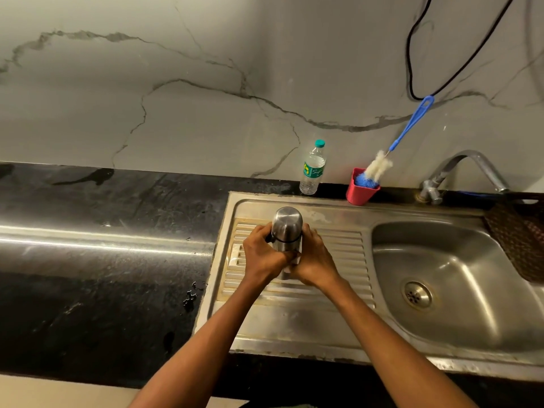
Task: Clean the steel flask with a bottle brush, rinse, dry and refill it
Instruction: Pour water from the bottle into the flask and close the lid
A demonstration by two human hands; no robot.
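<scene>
The steel flask [287,225] stands upright on the ribbed drainboard [344,254] of the steel sink, its cap on. My left hand [262,254] grips its body from the left. My right hand [313,260] grips it from the right, and the fingers of both meet at the front. A bottle brush [379,169] with a blue handle and white bristles leans in a red cup [360,189] at the back edge. A small plastic water bottle [313,169] with a green cap stands against the wall behind the flask.
The sink basin [459,290] with its drain lies to the right, under a curved tap [465,172]. A brown woven cloth [521,240] hangs over the basin's far right rim. The black stone counter [103,245] stretches left, with water drops near the drainboard. A black cable [412,69] hangs on the wall.
</scene>
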